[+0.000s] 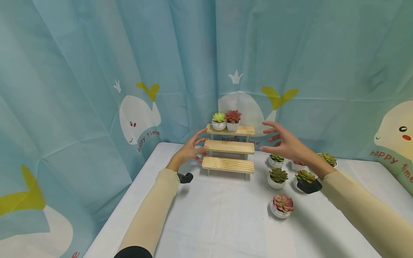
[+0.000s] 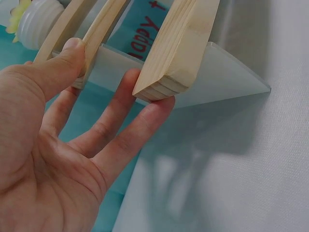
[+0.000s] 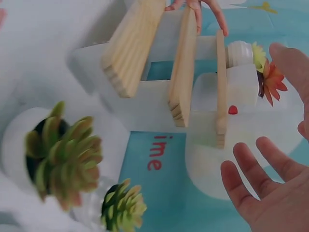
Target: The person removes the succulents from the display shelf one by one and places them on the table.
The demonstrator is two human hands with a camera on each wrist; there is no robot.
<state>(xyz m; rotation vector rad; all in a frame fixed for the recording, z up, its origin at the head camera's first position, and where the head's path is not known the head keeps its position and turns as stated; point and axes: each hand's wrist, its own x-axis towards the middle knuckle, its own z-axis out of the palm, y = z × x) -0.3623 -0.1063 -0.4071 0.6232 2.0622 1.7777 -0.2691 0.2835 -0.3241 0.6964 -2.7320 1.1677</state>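
A three-tier wooden stand (image 1: pixel 228 164) with clear side panels stands toward the back of the table. My left hand (image 1: pixel 187 150) holds its left end, the thumb on the middle board (image 2: pixel 91 48) and two fingers touching the bottom board (image 2: pixel 176 58). On the top board sit a green succulent in a round white pot (image 1: pixel 218 123) and a red succulent in a square white pot (image 1: pixel 232 125). To the stand's right, my right hand (image 1: pixel 285 143) hovers apart from it with fingers spread and nothing in them.
Several potted succulents stand on the right of the white table: a pink one (image 1: pixel 281 206) nearest, a green one (image 1: pixel 276 178) behind it, others partly hidden by the right hand and wrist camera. A blue curtain (image 1: pixel 193 71) with whale prints hangs behind.
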